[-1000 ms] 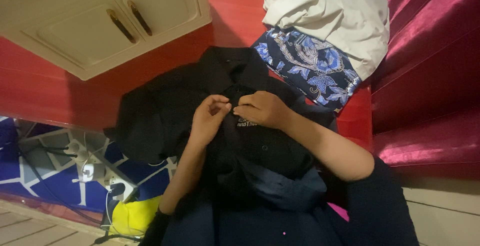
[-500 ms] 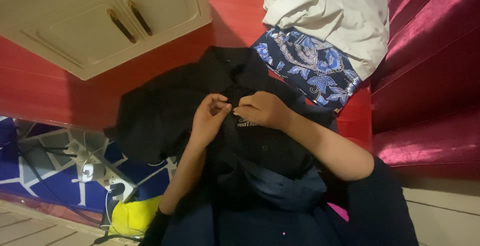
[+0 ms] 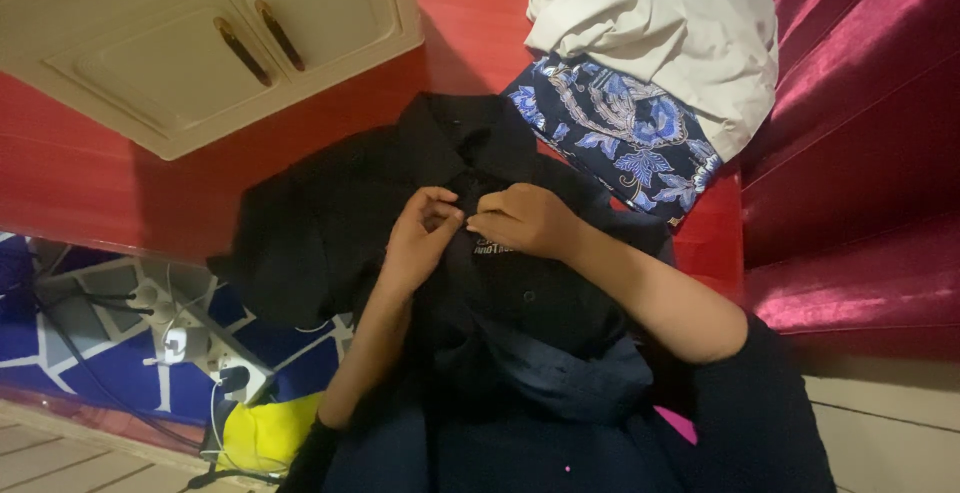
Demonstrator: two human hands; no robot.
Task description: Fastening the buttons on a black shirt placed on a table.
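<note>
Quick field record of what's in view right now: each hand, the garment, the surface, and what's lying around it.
left hand: fingers pinched on the placket of the black shirt
right hand: pinching the same placket, just below the collar
black shirt: spread face up on the red surface
behind shirt: blue patterned cloth under a beige garment
upper left: cream cabinet doors
lower left: white power strip, yellow item

Cream cloth (image 3: pixel 660 23) over blue patterned fabric (image 3: pixel 620 138); cream cabinet (image 3: pixel 190 38).

I see one label only: a small pale printed patch (image 3: pixel 492 249) on the black shirt (image 3: pixel 330 223), just below my right hand (image 3: pixel 520 219).
</note>
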